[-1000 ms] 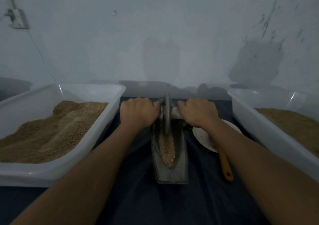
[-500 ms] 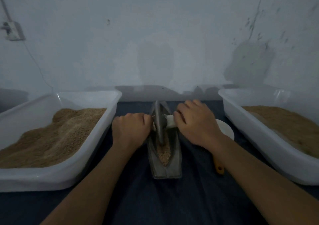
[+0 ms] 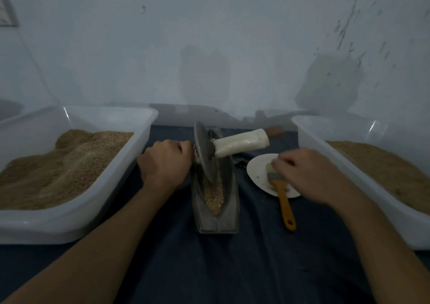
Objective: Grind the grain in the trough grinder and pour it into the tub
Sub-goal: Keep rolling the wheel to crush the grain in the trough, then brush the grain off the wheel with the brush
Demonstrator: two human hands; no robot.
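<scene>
Where both hands gripped the axle half a second back, the right hand [image 3: 309, 175] has now let go and hovers, blurred, over the wooden-handled brush [image 3: 282, 199] on the white round plate [image 3: 258, 175]; grasp cannot be told. Left hand [image 3: 165, 164] still fists the left axle end, so the grey metal grinding wheel [image 3: 204, 154] tilts, white-wrapped handle [image 3: 239, 145] raised. Crushed grain [image 3: 214, 196] lies in the boat-shaped metal trough [image 3: 218, 220], between the two white plastic tubs [image 3: 69, 229]. Grinding seems paused; sweeping out probably follows.

Dim, stained pale wall [image 3: 209, 47] behind dark blue tablecloth [image 3: 232, 268].
</scene>
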